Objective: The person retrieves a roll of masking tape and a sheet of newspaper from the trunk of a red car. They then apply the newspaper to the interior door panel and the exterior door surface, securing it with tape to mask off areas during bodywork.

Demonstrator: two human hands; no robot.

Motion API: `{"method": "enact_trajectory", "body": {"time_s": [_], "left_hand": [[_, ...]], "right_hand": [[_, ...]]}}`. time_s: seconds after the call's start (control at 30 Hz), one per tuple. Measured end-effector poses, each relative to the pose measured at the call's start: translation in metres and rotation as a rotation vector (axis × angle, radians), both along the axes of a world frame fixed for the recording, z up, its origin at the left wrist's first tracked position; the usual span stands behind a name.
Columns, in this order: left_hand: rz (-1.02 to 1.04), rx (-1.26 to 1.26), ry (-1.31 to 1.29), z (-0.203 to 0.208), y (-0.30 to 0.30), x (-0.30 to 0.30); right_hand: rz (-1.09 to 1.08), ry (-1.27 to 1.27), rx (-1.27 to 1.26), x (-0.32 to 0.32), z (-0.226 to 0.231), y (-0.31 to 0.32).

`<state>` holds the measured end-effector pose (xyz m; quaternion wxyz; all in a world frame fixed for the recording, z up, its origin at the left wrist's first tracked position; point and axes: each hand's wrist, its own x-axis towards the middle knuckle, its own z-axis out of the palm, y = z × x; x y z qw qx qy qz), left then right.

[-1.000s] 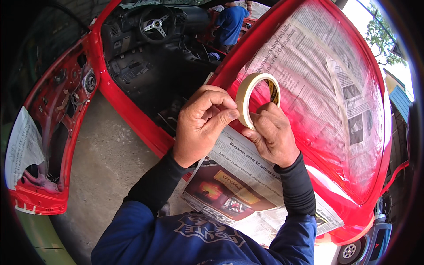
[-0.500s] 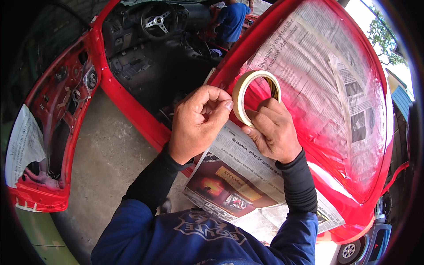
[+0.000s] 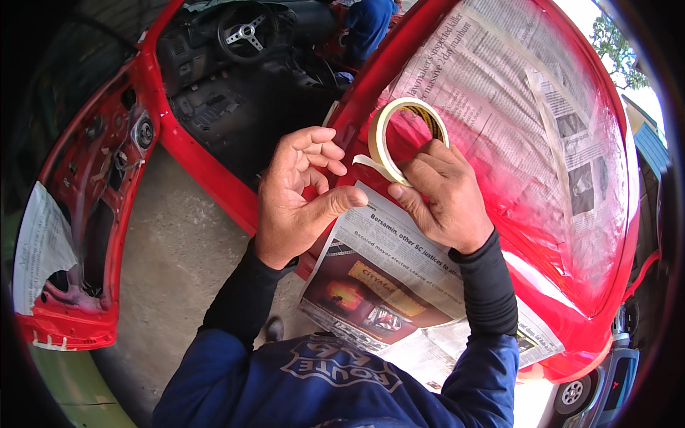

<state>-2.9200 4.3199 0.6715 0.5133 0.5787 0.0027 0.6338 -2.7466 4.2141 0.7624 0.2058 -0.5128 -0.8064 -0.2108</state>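
Observation:
A roll of pale masking tape (image 3: 379, 145) is upright in my right hand (image 3: 444, 194), whose thumb and fingers close on its lower rim. From the roll's left side a short loose end of tape (image 3: 371, 165) sticks out. Just left of that end, my left hand (image 3: 298, 196) is open, fingers curled and apart from the thumb, with nothing in it. Below both hands a sheet of newspaper (image 3: 435, 274) hangs against the red car body (image 3: 528, 250). More newspaper (image 3: 492, 93), dusted with red paint, covers the car's rear window.
An open red car door (image 3: 71, 307) with a newspaper patch stands at the left. The bare cabin holds a steering wheel (image 3: 245, 37). A person in blue trousers (image 3: 367, 28) is on the far side. Concrete floor (image 3: 171, 242) lies between door and body.
My left hand has opened and moved left, away from the roll. A short end of tape now stands free of it. The right hand keeps its hold.

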Motion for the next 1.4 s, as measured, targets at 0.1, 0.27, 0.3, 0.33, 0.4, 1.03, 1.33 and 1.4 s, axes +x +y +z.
{"method": "enact_trajectory", "body": {"time_s": [0.1,0.27,0.3,0.33,0.4,1.03,1.33,1.4], "left_hand": [[0.08,0.122,0.138,-0.005,0.004,-0.001],[0.044,-0.069,0.219,-0.023,0.006,0.002],[-0.066,-0.164,0.222,-0.029,0.004,0.006],[-0.167,-0.248,0.19,-0.034,0.002,0.011],[-0.333,-0.416,0.186,-0.048,-0.005,0.024],[0.062,-0.293,0.382,-0.067,0.005,0.062],[0.34,-0.177,0.57,-0.069,0.026,0.064],[0.521,-0.123,0.692,-0.071,0.031,0.059]], "right_hand": [[0.008,-0.017,-0.046,-0.002,-0.004,0.001],[-0.026,-0.011,-0.213,-0.001,0.009,-0.014],[0.005,0.029,-0.293,0.0,0.014,-0.02],[0.029,0.065,-0.381,0.0,0.02,-0.027],[0.027,0.041,-0.477,-0.004,0.025,-0.038],[-0.191,-0.228,-0.618,-0.022,0.002,-0.056],[-0.201,-0.146,-0.636,-0.018,-0.001,-0.048],[-0.201,-0.111,-0.654,-0.017,-0.001,-0.046]]}}
